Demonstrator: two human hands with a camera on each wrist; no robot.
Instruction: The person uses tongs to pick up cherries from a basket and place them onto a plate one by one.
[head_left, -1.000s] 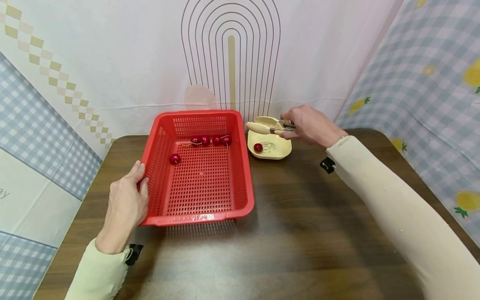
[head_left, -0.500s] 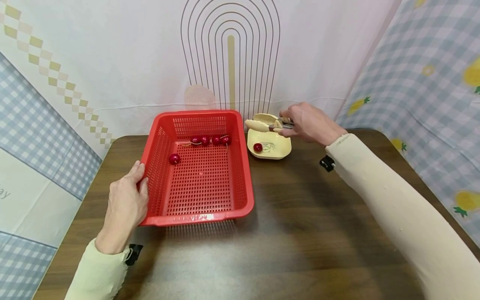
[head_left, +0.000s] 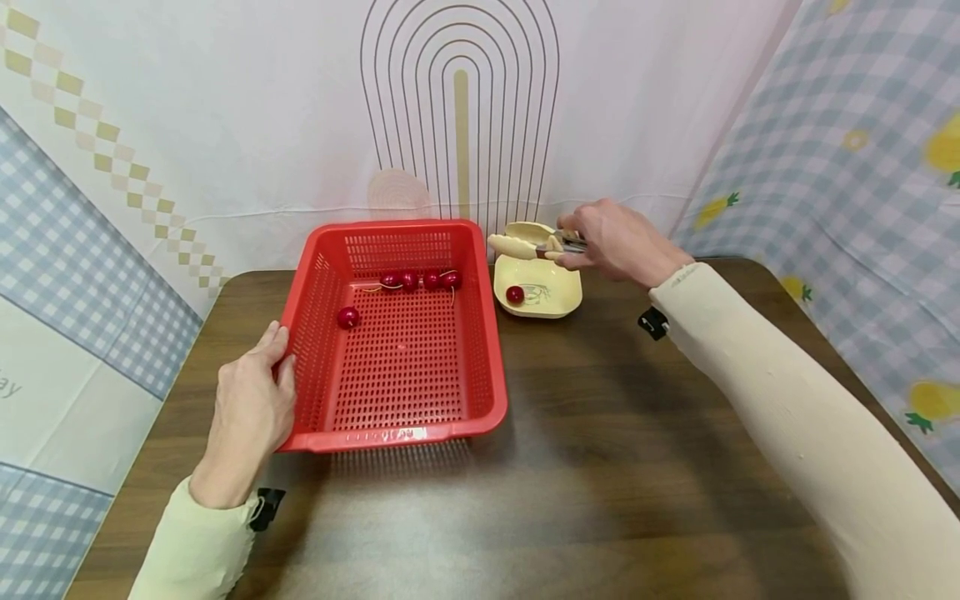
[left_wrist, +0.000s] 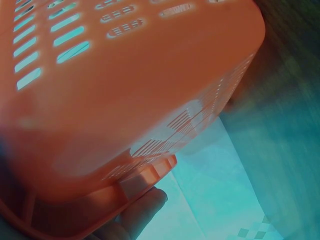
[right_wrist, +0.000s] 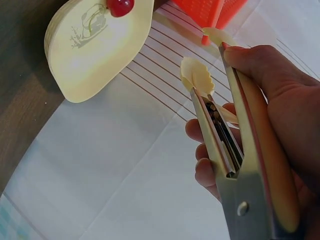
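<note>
A rectangular red plastic basket (head_left: 390, 437) with slotted walls and floor is gripped at its left rim by the person's left hand (head_left: 251, 408). In the left wrist view, a fingertip is seen against the outside of that rim. A pair of cream-and-metal tongs (head_left: 525, 250) is grasped in the right hand (head_left: 618, 243); their two scalloped cream tips are held apart, near the far edge of a pale yellow, rounded-square bowl (head_left: 558, 302). The bowl is set on a dark brown wood-grain table (head_left: 585, 467), just beside the basket's right wall. In it, one shiny dark red cherry (head_left: 514, 294) is placed toward the left, next to a small printed drawing. Inside the basket, four similar cherries (head_left: 410, 281) are lined up near the far wall, thin stems showing, and a lone fifth cherry (head_left: 348, 317) is seen nearer the left wall. The table is backed by a white cloth (head_left: 300, 125) printed with nested arches.
</note>
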